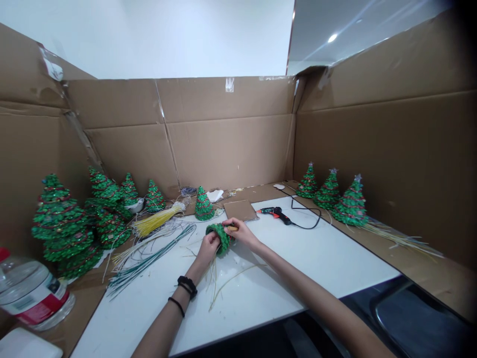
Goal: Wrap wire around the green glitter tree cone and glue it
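Over the middle of the white board, a small green artificial Christmas tree (224, 244) lies tipped over with its base turned towards me. My left hand (209, 244) is closed at the rim of that base, fingertips at the opening. Pressed against the tree's right side, my right hand (238, 231) grips a short tool with a tan, wood-like handle (232, 228); its working end is hidden. Pale thin strands (213, 278) trail from under the tree onto the board. A small decorated tree (203, 205) stands upright just behind.
A black and orange glue gun (276, 214) lies right of centre, its cord curling back. Yellow strands (158, 221) and dark green strands (156, 258) lie left. Finished trees (61, 223) line the left, others with stars (351, 204) the right. A large bottle (33, 293) stands front left; cardboard walls (223, 144) surround the board.
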A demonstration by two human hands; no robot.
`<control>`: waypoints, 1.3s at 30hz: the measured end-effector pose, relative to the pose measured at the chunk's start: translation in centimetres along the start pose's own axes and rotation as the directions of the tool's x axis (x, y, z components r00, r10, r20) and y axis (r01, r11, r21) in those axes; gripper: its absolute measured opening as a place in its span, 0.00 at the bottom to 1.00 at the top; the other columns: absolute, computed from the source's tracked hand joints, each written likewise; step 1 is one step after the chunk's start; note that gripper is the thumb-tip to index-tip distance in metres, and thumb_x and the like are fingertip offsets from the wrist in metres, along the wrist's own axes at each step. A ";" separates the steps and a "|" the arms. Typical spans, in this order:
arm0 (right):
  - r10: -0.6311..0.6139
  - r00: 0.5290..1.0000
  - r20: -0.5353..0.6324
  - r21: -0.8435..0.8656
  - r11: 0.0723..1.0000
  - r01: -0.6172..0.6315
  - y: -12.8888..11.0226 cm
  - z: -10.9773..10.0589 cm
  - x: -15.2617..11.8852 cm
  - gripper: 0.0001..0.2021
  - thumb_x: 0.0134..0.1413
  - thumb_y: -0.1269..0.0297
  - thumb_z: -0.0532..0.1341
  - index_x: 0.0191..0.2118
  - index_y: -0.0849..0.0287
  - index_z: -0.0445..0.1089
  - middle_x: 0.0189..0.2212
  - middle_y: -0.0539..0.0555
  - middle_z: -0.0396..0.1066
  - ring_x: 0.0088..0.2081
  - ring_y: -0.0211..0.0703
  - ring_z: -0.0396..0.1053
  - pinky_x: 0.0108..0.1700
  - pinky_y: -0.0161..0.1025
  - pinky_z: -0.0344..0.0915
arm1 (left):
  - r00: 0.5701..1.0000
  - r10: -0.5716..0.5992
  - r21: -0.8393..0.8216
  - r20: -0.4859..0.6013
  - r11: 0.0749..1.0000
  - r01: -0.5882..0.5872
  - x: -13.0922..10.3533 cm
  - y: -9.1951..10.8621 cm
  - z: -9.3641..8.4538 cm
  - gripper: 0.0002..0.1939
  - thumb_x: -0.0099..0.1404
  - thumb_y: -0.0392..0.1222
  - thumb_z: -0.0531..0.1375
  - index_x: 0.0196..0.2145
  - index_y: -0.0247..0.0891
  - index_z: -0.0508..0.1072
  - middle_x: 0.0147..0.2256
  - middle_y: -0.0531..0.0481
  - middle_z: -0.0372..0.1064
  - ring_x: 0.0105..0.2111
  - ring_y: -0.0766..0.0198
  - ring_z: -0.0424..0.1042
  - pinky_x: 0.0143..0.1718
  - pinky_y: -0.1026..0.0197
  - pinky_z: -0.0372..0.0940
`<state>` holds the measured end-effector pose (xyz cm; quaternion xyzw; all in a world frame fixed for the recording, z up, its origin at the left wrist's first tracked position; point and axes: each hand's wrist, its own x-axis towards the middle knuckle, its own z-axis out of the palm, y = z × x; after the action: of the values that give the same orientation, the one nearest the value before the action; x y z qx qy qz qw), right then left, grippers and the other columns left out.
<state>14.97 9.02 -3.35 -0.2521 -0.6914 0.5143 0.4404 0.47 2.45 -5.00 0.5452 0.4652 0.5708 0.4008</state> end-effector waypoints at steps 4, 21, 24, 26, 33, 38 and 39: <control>-0.033 0.999 -0.009 -0.103 0.994 0.032 0.2 -0.1 -0.2 0.19 0.43 0.48 0.63 0.36 0.58 0.68 0.36 0.54 0.71 0.40 0.46 0.67 0.43 0.42 0.63 | 1.000 -0.006 -0.014 0.007 1.000 0.007 -0.1 0.2 0.2 0.17 0.53 0.49 0.62 0.33 0.31 0.74 0.29 0.46 0.73 0.29 0.62 0.68 0.34 0.61 0.63; -0.094 0.996 -0.003 -0.248 0.965 0.090 0.5 -0.5 -0.3 0.17 0.50 0.48 0.60 0.38 0.57 0.69 0.37 0.53 0.70 0.43 0.47 0.62 0.48 0.43 0.59 | 0.999 -0.033 -0.042 0.028 0.999 0.034 -0.3 0.6 0.1 0.19 0.53 0.51 0.63 0.34 0.30 0.74 0.29 0.47 0.72 0.29 0.62 0.67 0.34 0.62 0.62; -0.079 0.997 0.017 -0.174 0.981 0.080 0.6 -0.6 -0.1 0.17 0.48 0.48 0.61 0.36 0.57 0.69 0.35 0.52 0.70 0.41 0.46 0.64 0.46 0.42 0.61 | 0.999 -0.028 -0.036 0.032 0.999 0.029 -0.4 0.9 0.2 0.19 0.53 0.50 0.62 0.35 0.30 0.74 0.30 0.46 0.73 0.31 0.61 0.68 0.34 0.62 0.62; -0.069 0.997 0.046 -0.112 0.991 0.074 0.6 -0.7 0.0 0.18 0.47 0.48 0.62 0.36 0.58 0.69 0.35 0.52 0.71 0.40 0.45 0.66 0.44 0.41 0.62 | 0.999 -0.026 -0.031 0.034 0.999 0.027 -0.4 1.0 0.2 0.19 0.53 0.51 0.63 0.34 0.30 0.75 0.29 0.46 0.73 0.30 0.61 0.68 0.34 0.62 0.62; -0.088 0.996 0.000 -0.125 0.988 0.087 0.9 -0.5 0.0 0.16 0.45 0.51 0.64 0.35 0.58 0.69 0.36 0.53 0.71 0.41 0.46 0.66 0.44 0.42 0.62 | 0.999 -0.030 -0.017 0.033 0.999 0.030 -0.4 1.1 0.3 0.19 0.53 0.51 0.62 0.34 0.29 0.75 0.29 0.46 0.73 0.30 0.61 0.68 0.34 0.62 0.62; -0.101 0.995 -0.020 -0.232 0.968 0.094 0.6 -0.3 -0.3 0.14 0.48 0.53 0.62 0.36 0.58 0.69 0.36 0.53 0.71 0.43 0.46 0.64 0.46 0.43 0.59 | 0.999 -0.031 -0.007 0.034 0.999 0.031 -0.3 1.0 0.3 0.19 0.53 0.52 0.61 0.34 0.30 0.74 0.29 0.46 0.73 0.32 0.60 0.69 0.36 0.61 0.62; -0.110 0.994 -0.024 -0.260 0.961 0.100 0.4 -0.3 -0.4 0.14 0.48 0.53 0.61 0.36 0.58 0.69 0.36 0.53 0.71 0.43 0.46 0.63 0.47 0.43 0.59 | 0.999 -0.033 -0.002 0.038 0.999 0.033 -0.2 1.0 0.3 0.19 0.53 0.51 0.61 0.34 0.30 0.74 0.29 0.46 0.73 0.32 0.59 0.69 0.36 0.61 0.62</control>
<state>15.38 9.00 -3.82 -0.2802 -0.7562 0.3910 0.4435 0.81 2.03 -4.12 0.5476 0.4656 0.5543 0.4196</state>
